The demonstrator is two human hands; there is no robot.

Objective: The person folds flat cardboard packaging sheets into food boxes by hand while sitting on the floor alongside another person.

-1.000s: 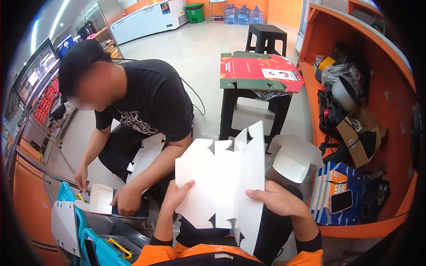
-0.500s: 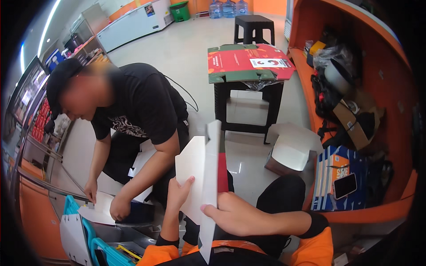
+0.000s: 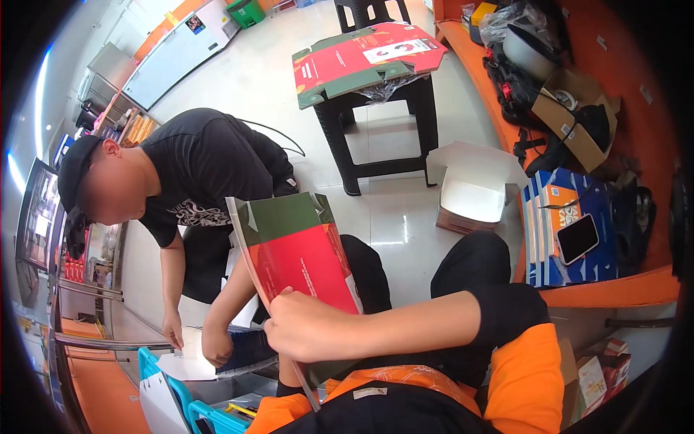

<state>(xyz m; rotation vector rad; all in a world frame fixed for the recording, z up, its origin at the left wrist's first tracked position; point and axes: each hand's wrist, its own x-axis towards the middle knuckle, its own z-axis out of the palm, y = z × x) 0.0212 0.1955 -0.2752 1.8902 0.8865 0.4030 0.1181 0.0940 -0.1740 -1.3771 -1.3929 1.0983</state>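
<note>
Cardboard (image 3: 298, 262) rises mostly above the right grip (image 3: 309, 327).

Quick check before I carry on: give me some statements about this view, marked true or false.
1. The right grip holds the red-and-green cardboard sheet by an edge. True.
2. The phone lies on the floor. False: the phone lies on the blue-and-orange stack.
3. The box with a white inside stands open on the floor. True.
4. The co-worker wears an orange shirt. False: the co-worker's shirt is black.
5. Printed cardboard lies on the black stool. True.
6. The trash bin is red. False: the trash bin is green.
</note>
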